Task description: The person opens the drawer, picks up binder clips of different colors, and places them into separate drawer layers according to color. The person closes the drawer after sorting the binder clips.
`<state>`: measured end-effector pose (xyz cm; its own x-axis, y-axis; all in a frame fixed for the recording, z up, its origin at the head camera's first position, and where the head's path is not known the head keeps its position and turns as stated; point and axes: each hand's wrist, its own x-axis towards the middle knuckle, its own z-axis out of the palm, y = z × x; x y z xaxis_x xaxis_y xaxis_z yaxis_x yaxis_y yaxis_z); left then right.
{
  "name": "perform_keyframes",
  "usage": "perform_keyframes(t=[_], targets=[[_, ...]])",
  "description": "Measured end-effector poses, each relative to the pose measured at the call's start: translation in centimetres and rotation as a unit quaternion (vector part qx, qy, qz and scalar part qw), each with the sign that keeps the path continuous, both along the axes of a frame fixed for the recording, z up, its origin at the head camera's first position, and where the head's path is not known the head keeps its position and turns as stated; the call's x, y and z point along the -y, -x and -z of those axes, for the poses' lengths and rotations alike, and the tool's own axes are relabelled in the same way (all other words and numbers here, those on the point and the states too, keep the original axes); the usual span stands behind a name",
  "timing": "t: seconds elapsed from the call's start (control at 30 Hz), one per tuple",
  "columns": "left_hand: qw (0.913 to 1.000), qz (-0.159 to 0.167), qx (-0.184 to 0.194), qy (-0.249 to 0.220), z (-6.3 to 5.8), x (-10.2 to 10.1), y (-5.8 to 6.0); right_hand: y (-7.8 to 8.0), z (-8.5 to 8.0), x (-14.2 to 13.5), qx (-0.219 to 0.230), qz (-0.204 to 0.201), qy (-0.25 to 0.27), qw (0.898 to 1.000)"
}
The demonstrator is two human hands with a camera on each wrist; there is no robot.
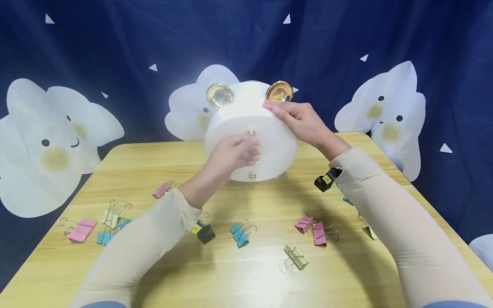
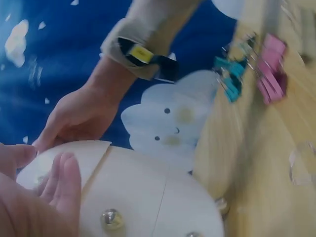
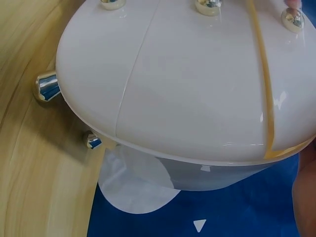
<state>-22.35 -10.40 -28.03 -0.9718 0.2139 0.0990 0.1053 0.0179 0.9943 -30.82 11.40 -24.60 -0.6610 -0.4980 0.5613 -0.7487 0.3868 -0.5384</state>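
The glossy white rounded box with two gold ears (image 1: 271,143) stands at the far part of your pale wooden worktop (image 1: 239,282). Your left hand (image 1: 235,153) has a loose, open grip at its round gold upper knob (image 1: 251,132). Your right hand (image 1: 302,122), fingers extended, rests on the top edge. Nearer to you lie pink, teal and yellowish metal binder clips (image 1: 239,235); behind hangs the dark-blue cloud-patterned curtain (image 1: 246,34).

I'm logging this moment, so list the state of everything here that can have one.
Top drawer: slightly open
Middle drawer: shut
Bottom drawer: shut
White cabinet: upright
Left hand: in front of the drawers, blurred
Right hand: touching the cabinet's upper part
Binder clips: lying scattered on the table
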Motion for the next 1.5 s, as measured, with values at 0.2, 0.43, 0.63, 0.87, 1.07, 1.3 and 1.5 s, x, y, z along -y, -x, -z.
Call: perform_keyframes(t=[0.2,0.43,0.63,0.87,1.07,1.3,1.5], targets=[[0.9712,0.044,0.174,-0.157,0.1,-0.7,1.0,0.0,0.2,-0.1,0.013,0.002,0.000,1.000],[0.9256,0.013,0.223,-0.306,-0.7,-1.5,1.7,0.0,-0.2,0.0,0.011,-0.004,-0.004,1.000],[0.9213,-0.019,0.227,-0.315,-0.9,-1.8,1.1,-0.1,-0.8,0.1,0.024,-0.002,-0.013,1.000],[0.9290,-0.004,0.221,-0.297,-0.7,-2.0,-1.2,0.2,-1.3,0.0,0.033,-0.007,-0.023,0.999],[0.9369,0.016,0.220,-0.272,-0.2,-1.7,-3.4,0.5,-0.9,0.0,0.007,-0.017,-0.028,0.999],[0.9461,0.047,0.209,-0.243,0.3,-1.4,-5.5,0.9,-0.1,0.0,-0.074,-0.020,-0.022,0.997],[0.9515,0.067,0.200,-0.224,0.7,-1.1,-6.6,0.8,0.3,0.2,-0.079,-0.021,-0.004,0.997]])
